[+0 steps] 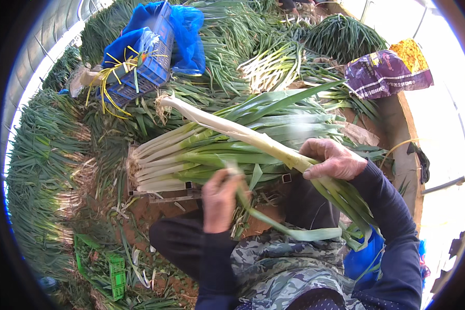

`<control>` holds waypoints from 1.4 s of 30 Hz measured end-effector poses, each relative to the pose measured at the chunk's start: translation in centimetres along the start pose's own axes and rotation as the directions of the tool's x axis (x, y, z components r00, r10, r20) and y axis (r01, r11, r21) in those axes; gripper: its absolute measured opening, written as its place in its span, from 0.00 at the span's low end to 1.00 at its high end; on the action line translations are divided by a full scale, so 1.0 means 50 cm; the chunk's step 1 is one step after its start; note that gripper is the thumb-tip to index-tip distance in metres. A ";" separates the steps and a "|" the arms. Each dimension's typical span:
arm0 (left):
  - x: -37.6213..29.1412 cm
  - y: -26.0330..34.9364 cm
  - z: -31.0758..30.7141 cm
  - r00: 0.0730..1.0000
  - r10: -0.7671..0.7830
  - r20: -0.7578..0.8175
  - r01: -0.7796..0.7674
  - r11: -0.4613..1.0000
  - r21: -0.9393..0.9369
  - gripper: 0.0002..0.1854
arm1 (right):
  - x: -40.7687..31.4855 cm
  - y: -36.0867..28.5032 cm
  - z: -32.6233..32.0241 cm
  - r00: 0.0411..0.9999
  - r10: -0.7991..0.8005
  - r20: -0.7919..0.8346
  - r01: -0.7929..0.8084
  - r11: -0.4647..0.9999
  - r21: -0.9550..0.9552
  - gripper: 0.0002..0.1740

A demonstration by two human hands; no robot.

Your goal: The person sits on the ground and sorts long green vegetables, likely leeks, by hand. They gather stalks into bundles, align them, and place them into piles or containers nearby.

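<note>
My right hand [331, 159] grips a long green onion [232, 130] where its white stalk turns to green leaves. The stalk points up and to the left, with its roots at the far end. Blurred by motion, my left hand [221, 199] pinches a loose green leaf [290, 228] that trails down across my lap. Beneath the held stalk, a row of green onions [162, 155] lies side by side on a low metal frame [174, 197], roots to the left. Much of the frame is hidden under the onions.
A blue plastic crate [155, 64] with yellow ties [118, 73] stands behind the row. Bundled green onions [38, 155] line the left side, near a green crate [117, 277]. A purple bag [383, 73] lies at the right, by the raised bed edge [409, 128]. Trimmings litter the soil.
</note>
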State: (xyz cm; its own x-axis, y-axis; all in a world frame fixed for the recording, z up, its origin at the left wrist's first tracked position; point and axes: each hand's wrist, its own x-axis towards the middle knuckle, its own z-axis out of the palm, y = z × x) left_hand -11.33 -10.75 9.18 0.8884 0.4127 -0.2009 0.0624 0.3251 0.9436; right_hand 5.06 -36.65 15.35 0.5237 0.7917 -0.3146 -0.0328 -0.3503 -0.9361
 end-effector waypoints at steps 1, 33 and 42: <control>-0.010 0.009 -0.048 0.990 0.008 -0.143 -0.004 0.999 0.035 0.07 | -0.009 0.007 -0.008 1.000 -0.003 -0.002 0.003 0.999 -0.035 0.31; -0.002 -0.105 -0.083 0.978 0.039 -0.205 -0.113 0.926 -0.361 0.11 | 0.022 0.088 0.178 0.989 -0.118 0.091 0.129 0.982 -0.134 0.24; 0.012 -0.148 -0.261 0.807 0.323 -0.494 -0.073 0.885 0.459 0.13 | -0.017 0.111 0.212 0.880 0.126 0.458 -0.418 0.664 0.620 0.35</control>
State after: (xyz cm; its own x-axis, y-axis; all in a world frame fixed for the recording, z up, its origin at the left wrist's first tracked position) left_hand -17.19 -1.81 -1.38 0.5128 0.8584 0.0129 0.1989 -0.1334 0.9709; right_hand -4.58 -33.95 8.73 0.0666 0.8818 -0.4670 -0.7682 -0.2533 -0.5879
